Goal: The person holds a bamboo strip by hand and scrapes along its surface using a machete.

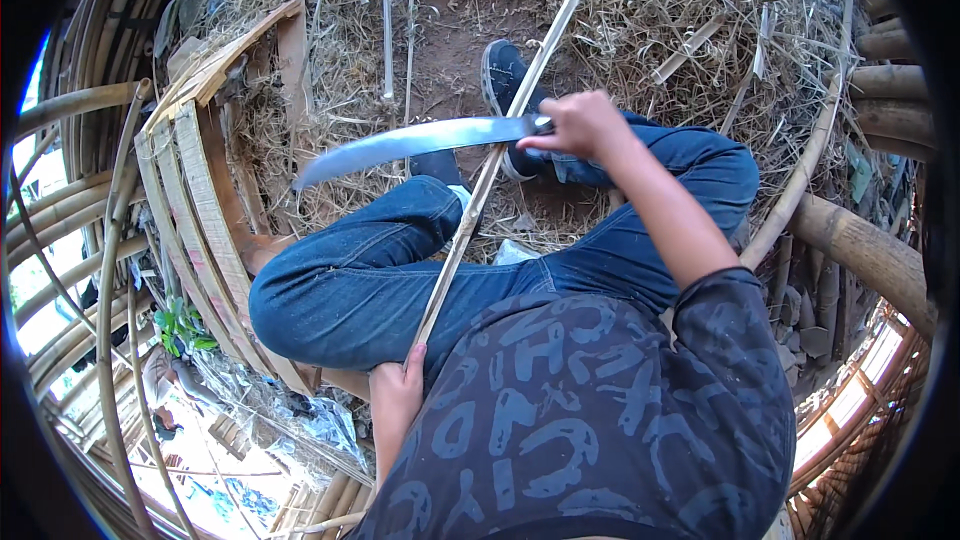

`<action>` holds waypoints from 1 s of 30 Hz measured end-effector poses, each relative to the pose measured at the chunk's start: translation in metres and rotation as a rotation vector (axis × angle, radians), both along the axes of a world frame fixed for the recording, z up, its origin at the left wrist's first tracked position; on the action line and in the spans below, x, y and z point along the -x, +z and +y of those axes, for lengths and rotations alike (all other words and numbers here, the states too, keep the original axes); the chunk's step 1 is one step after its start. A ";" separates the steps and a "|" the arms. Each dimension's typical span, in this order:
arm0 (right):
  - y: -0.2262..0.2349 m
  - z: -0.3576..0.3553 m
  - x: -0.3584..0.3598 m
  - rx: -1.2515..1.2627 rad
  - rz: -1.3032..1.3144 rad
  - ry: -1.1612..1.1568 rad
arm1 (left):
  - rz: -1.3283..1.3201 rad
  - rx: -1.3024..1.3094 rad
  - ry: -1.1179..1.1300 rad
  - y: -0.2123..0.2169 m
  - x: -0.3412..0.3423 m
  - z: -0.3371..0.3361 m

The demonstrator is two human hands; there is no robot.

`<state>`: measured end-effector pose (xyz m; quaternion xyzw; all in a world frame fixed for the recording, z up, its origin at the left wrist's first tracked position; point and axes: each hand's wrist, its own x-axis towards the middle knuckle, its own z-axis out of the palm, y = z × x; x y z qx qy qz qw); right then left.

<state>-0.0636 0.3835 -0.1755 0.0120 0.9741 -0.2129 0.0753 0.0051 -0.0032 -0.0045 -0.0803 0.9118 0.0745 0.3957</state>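
Note:
A long, thin bamboo strip runs slantwise from beside my left hip, across my thigh and out to the far edge. Its near end is gripped by my left hand, thumb pressed along it. In my right hand is the dark handle of a machete. The long, slightly curved blade points to the left, lying crosswise at the strip near the handle; whether it touches the strip or cuts in, I cannot tell. My fingers are wrapped round the handle.
A wooden slatted crate lies on the left. Shavings cover the ground, with loose strips ahead. Bamboo poles stand at the right and form a lattice at the left. Clear plastic lies behind the crate.

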 end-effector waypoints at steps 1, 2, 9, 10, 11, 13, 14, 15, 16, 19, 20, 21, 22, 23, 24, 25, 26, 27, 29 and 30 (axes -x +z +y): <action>-0.010 0.024 -0.002 -0.040 0.026 0.025 | -0.010 -0.003 0.010 0.001 0.000 0.002; -0.023 0.044 -0.005 -0.047 -0.001 -0.073 | -0.007 -0.006 0.013 0.000 -0.002 0.001; -0.005 0.063 -0.006 -0.094 -0.114 -0.426 | 0.044 -0.075 -0.009 -0.004 0.005 0.013; -0.005 0.053 -0.003 -0.073 -0.134 -0.432 | 0.015 -0.058 -0.019 0.000 0.008 0.016; -0.006 0.039 -0.002 -0.019 -0.064 -0.405 | 0.016 -0.053 -0.023 -0.001 0.005 0.012; 0.000 0.010 0.000 0.066 0.024 -0.258 | 0.064 -0.058 -0.043 -0.008 -0.001 -0.002; 0.002 0.003 0.001 0.016 0.040 -0.112 | 0.068 -0.053 -0.042 -0.007 -0.003 -0.004; 0.002 0.000 0.002 -0.034 0.056 0.034 | 0.056 -0.074 -0.003 -0.006 -0.005 -0.006; 0.001 0.006 0.004 -0.130 0.091 0.112 | 0.045 -0.095 0.036 -0.005 -0.005 -0.007; -0.034 0.073 -0.016 -0.134 0.186 -0.061 | 0.009 -0.058 0.056 0.001 -0.001 0.002; -0.049 0.094 -0.027 -0.149 0.090 -0.324 | 0.012 -0.064 0.057 -0.004 0.000 0.003; -0.044 0.104 -0.029 -0.092 -0.054 -0.525 | 0.070 -0.091 0.016 -0.008 -0.002 0.003; -0.042 0.108 -0.028 -0.107 -0.062 -0.526 | 0.127 -0.119 -0.025 -0.011 -0.003 0.003; -0.033 0.105 -0.027 -0.119 -0.074 -0.535 | 0.126 -0.117 -0.030 -0.010 -0.003 0.002; -0.024 0.097 -0.022 -0.094 -0.088 -0.523 | 0.145 -0.097 -0.035 -0.008 -0.004 0.003; -0.017 0.083 -0.013 -0.068 -0.102 -0.512 | 0.165 -0.078 -0.042 -0.006 -0.004 0.005; -0.011 0.069 -0.006 -0.030 -0.116 -0.502 | 0.163 -0.078 -0.043 -0.001 -0.006 0.007; -0.013 0.055 -0.001 0.005 -0.092 -0.475 | 0.131 -0.047 -0.001 0.004 -0.004 0.008; -0.002 0.035 -0.009 0.008 -0.073 -0.404 | 0.081 -0.045 -0.002 -0.005 0.002 0.012; -0.002 0.023 -0.010 0.037 -0.043 -0.311 | 0.051 -0.031 0.008 -0.004 0.002 0.011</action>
